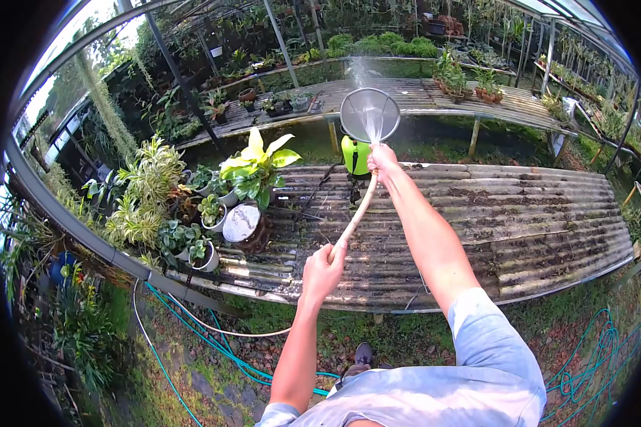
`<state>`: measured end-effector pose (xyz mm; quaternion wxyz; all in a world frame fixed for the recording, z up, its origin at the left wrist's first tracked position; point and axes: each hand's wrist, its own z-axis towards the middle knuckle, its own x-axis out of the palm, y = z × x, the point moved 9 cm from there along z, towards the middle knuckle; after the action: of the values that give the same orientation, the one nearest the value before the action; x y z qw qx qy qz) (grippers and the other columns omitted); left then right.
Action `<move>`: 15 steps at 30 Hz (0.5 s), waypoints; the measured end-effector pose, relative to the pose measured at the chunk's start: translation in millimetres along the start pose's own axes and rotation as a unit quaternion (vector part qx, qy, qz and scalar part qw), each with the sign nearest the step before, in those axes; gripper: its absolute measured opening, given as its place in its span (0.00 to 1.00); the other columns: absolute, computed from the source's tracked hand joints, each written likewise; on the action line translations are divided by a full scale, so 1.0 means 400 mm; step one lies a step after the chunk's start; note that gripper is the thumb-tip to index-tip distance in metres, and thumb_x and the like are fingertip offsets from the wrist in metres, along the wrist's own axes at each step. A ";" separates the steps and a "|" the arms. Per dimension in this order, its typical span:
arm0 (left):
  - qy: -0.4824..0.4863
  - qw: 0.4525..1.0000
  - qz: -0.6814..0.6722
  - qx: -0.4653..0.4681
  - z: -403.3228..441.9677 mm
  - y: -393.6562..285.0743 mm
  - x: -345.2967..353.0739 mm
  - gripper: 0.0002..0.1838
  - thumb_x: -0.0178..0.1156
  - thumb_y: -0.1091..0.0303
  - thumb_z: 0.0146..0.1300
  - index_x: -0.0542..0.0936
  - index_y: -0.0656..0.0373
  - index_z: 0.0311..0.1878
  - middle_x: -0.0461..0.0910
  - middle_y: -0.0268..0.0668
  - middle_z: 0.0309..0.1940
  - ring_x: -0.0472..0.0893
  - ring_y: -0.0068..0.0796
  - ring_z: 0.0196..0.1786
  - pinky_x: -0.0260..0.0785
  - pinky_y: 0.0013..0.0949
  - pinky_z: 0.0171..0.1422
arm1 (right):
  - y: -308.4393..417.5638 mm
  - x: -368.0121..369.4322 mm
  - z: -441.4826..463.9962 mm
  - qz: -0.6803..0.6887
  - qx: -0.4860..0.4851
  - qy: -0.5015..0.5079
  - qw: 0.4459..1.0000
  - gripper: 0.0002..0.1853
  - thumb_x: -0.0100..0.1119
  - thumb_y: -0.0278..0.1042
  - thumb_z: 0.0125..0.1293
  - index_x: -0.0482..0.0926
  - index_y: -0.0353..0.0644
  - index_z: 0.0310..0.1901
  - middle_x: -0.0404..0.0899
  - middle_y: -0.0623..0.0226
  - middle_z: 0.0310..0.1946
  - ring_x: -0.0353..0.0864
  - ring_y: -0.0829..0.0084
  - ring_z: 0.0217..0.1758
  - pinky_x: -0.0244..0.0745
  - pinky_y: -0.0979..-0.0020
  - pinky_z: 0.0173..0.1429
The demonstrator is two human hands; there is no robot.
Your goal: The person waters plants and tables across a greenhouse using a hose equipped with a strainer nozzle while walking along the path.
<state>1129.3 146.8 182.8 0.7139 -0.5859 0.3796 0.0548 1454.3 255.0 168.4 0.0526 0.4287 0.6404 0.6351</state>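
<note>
My left hand [323,272] is closed around a pale garden hose [362,206], its thumb lying along the top. Farther up, my right hand [383,161] grips the same hose near its end. Water fans out just beyond my right fist, against a round mesh strainer [352,107], and a spray of drops rises past its far rim. Whether the strainer is held in my right hand or fixed to the hose end is hidden. A bright green plastic container [355,158] stands just left of my right hand.
Below my arms lies a corrugated bench [548,213] with dirt on it. Potted plants [256,167] and a white-topped pot [241,223] crowd its left end. A second slatted bench [406,96] runs behind. Teal hose coils [584,356] lie on the ground at right.
</note>
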 end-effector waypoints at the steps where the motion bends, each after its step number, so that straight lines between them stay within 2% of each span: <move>1: -0.007 1.000 -0.004 0.011 0.015 0.002 -0.008 0.26 0.56 0.47 0.70 0.75 0.63 0.27 0.68 0.37 0.15 0.67 0.29 0.21 0.58 0.39 0.27 | 0.006 0.012 0.012 0.004 -0.005 -0.007 1.000 0.04 0.49 0.30 0.71 0.65 0.45 0.42 0.63 0.74 0.21 0.58 0.85 0.16 0.54 0.81 0.15; 2: -0.016 1.000 -0.010 0.023 0.031 -0.002 -0.019 0.27 0.56 0.48 0.71 0.73 0.64 0.26 0.65 0.34 0.14 0.62 0.22 0.21 0.55 0.37 0.25 | 0.012 0.021 0.020 0.006 -0.004 -0.009 1.000 0.03 0.44 0.30 0.72 0.66 0.43 0.43 0.62 0.74 0.19 0.59 0.83 0.14 0.53 0.78 0.14; 3: -0.011 1.000 0.002 0.020 0.037 -0.013 -0.029 0.27 0.56 0.48 0.71 0.73 0.64 0.25 0.65 0.35 0.14 0.62 0.23 0.20 0.55 0.38 0.25 | 0.018 0.030 0.028 -0.002 -0.003 0.000 1.000 0.03 0.44 0.30 0.72 0.66 0.43 0.43 0.62 0.74 0.19 0.58 0.83 0.14 0.53 0.78 0.14; 5: 0.013 0.999 0.025 0.016 0.053 -0.018 -0.029 0.27 0.54 0.45 0.70 0.76 0.63 0.28 0.75 0.48 0.18 0.76 0.49 0.24 0.64 0.46 0.31 | 0.027 0.043 0.041 -0.023 0.002 0.016 1.000 0.03 0.44 0.29 0.71 0.66 0.43 0.44 0.62 0.74 0.19 0.58 0.83 0.14 0.53 0.78 0.14; 9: 0.019 1.000 0.006 0.009 0.067 -0.016 -0.040 0.27 0.54 0.45 0.70 0.77 0.63 0.29 0.76 0.49 0.19 0.76 0.51 0.25 0.65 0.47 0.32 | 0.027 0.045 0.069 -0.032 -0.002 0.006 0.999 0.02 0.45 0.30 0.71 0.66 0.43 0.42 0.62 0.73 0.19 0.57 0.83 0.14 0.53 0.78 0.14; 10: 0.016 1.000 0.009 0.017 0.066 -0.023 -0.047 0.27 0.54 0.45 0.70 0.77 0.63 0.29 0.76 0.49 0.20 0.77 0.52 0.26 0.66 0.48 0.33 | 0.026 0.043 0.062 -0.024 0.006 0.000 1.000 0.04 0.50 0.29 0.71 0.65 0.44 0.40 0.63 0.74 0.21 0.58 0.85 0.15 0.54 0.81 0.14; 15: 0.015 1.000 0.014 0.020 0.076 -0.025 -0.062 0.27 0.54 0.44 0.69 0.77 0.62 0.30 0.78 0.50 0.21 0.78 0.54 0.27 0.67 0.49 0.34 | 0.032 0.069 0.072 -0.006 0.006 0.013 1.000 0.03 0.49 0.29 0.71 0.66 0.44 0.39 0.62 0.75 0.20 0.57 0.85 0.14 0.53 0.81 0.14</move>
<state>1131.4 179.6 206.6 0.7192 -0.5667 0.3991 0.0483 1460.7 292.0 187.3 0.0451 0.4168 0.6473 0.6366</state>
